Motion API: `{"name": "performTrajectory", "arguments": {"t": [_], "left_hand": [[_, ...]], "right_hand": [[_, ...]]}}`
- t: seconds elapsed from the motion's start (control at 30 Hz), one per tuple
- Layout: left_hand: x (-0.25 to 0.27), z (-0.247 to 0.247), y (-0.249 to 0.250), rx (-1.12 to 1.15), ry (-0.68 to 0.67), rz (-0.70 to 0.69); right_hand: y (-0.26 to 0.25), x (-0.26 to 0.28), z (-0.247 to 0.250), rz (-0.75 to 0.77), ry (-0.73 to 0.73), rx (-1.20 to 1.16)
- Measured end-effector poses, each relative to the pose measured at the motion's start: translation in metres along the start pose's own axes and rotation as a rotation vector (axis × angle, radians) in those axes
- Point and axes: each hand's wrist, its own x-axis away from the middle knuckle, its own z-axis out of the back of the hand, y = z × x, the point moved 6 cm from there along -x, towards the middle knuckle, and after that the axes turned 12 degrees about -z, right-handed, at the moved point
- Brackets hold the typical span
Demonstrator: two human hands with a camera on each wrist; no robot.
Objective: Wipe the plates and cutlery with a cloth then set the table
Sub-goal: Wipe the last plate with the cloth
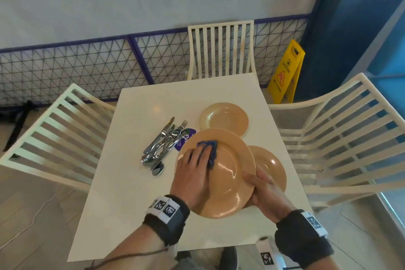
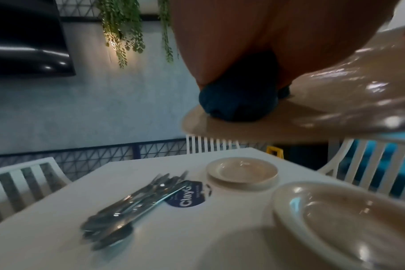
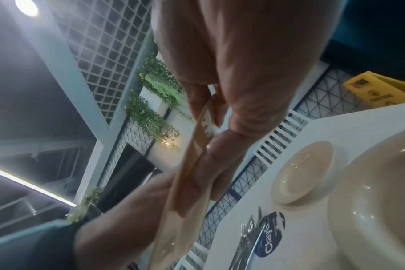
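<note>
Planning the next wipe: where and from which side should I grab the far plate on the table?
Probably its right rim, coming from the right, thumb on top. The far plate lies flat, face up, so only the flared rim gives purchase; the table is bare on that side, while the cutlery pile lies to its left.

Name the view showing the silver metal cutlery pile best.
Head view: the whole silver metal cutlery pile is seen from above. Left wrist blurs it, side-on; right wrist catches only a dim sliver.
</note>
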Motion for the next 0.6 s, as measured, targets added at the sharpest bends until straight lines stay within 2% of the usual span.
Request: {"name": "performTrajectory", "arguments": {"t": [0.1, 0.2, 0.3, 0.33, 0.4, 0.47, 0.53, 0.6], "left_hand": [[-0.02, 0.005, 0.044, 0.131, 0.075, -0.04], [-0.005, 0.002, 0.089, 0.218, -0.001, -0.22], [0.035, -0.005, 0.079, 0.068, -0.087, -0.411], [0.043, -0.006, 0.062, -0.004, -0.085, -0.41], [0.046, -0.004, 0.019, -0.099, -0.072, -0.288], [0.029, 0.004, -0.013, -0.022, -0.023, -0.124], [0.003, 0.01, -0.011, 0.118, 0.062, -0.032], [-0.017, 0.017, 0.019, 0.231, 0.125, 0.0]], "right_hand": [[-0.014, -0.003, -0.009, 0.047, 0.0, 0.013], [-0.033, 0.0, 0.007, 0.124, 0.077, -0.029], [-0.037, 0.011, 0.031, 0.173, 0.164, -0.03], [-0.034, 0.015, 0.035, 0.172, 0.169, -0.01], [-0.024, 0.022, 0.035, 0.133, 0.163, 0.022], [-0.014, 0.023, 0.028, 0.105, 0.14, 0.04], [-0.009, 0.023, 0.011, 0.1, 0.108, 0.045], [-0.011, 0.02, -0.008, 0.107, 0.085, 0.056]]}}
